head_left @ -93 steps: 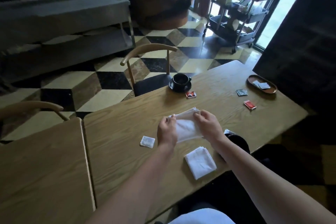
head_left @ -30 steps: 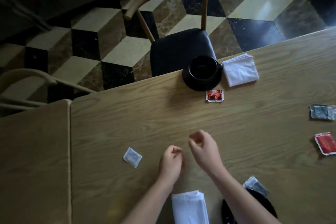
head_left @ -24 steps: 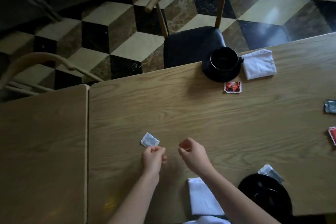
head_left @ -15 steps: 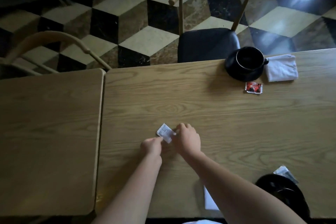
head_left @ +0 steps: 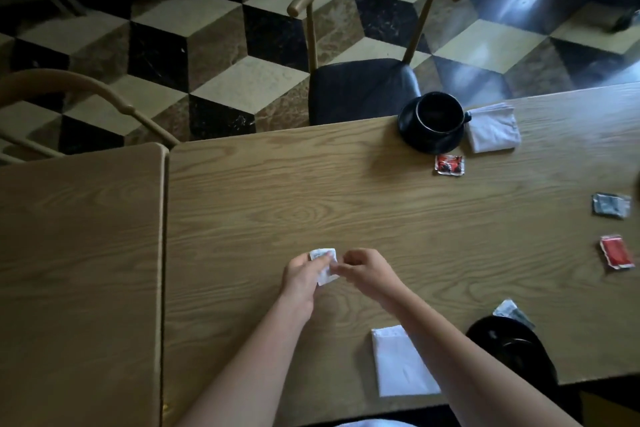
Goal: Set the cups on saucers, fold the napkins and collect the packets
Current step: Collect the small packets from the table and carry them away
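My left hand (head_left: pixel 300 276) holds a small white packet (head_left: pixel 325 263) just above the wooden table (head_left: pixel 346 211). My right hand (head_left: pixel 365 267) is beside it with curled fingers touching the packet's right edge. A black cup (head_left: pixel 439 113) stands on a black saucer (head_left: pixel 420 139) at the far edge, with a folded white napkin (head_left: pixel 493 131) to its right. A second folded napkin (head_left: pixel 401 362) lies near me, next to another black saucer and cup (head_left: pixel 509 343). Loose packets lie around: a red one (head_left: pixel 449 165) by the far cup, a grey one (head_left: pixel 611 205), a red one (head_left: pixel 617 252), and a grey one (head_left: pixel 512 310).
A second wooden table (head_left: pixel 79 270) butts against the left side with a narrow gap. A chair with a black seat (head_left: pixel 360 87) stands behind the far cup, and another chair back (head_left: pixel 79 90) shows at the left. The floor is checkered tile.
My view swung down onto the table. My hands moved left to the white packet; my left hand picked it up off the table, with the right hand at its edge.
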{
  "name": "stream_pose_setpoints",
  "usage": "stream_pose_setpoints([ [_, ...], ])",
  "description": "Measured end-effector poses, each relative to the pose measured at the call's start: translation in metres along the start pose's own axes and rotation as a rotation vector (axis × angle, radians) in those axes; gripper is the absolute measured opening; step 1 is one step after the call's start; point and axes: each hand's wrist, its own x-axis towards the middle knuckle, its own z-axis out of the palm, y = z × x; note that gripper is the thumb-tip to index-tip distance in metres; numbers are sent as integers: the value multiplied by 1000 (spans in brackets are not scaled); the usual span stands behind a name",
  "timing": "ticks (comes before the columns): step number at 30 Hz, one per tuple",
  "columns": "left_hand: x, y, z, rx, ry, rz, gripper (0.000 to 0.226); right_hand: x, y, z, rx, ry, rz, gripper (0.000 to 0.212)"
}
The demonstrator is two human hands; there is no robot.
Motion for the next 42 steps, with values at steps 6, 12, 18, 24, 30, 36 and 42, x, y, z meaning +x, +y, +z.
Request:
stream_pose_setpoints([
  [6,-12,-13,100,246,-276,-22,9,-49,70,-106,20,238,114,18],
  [12,-14,-37,165,385,-348,-19,7,-84,144,-198,-642,414,288,18],
  [18,-19,-63,195,467,-331,-62,13,-79,163,-224,-780,308,369,19],
  [24,-21,-68,210,487,-258,-46,23,-68,157,-232,-787,192,332,17],
  [30,-20,-56,228,340,-226,-8,37,-45,110,-240,-26,373,223,22],
  [36,-12,-26,228,182,-237,4,15,9,56,-234,154,274,145,20],
  [42,-1,-1,213,122,-128,-21,15,87,23,-259,-210,460,23,27],
])
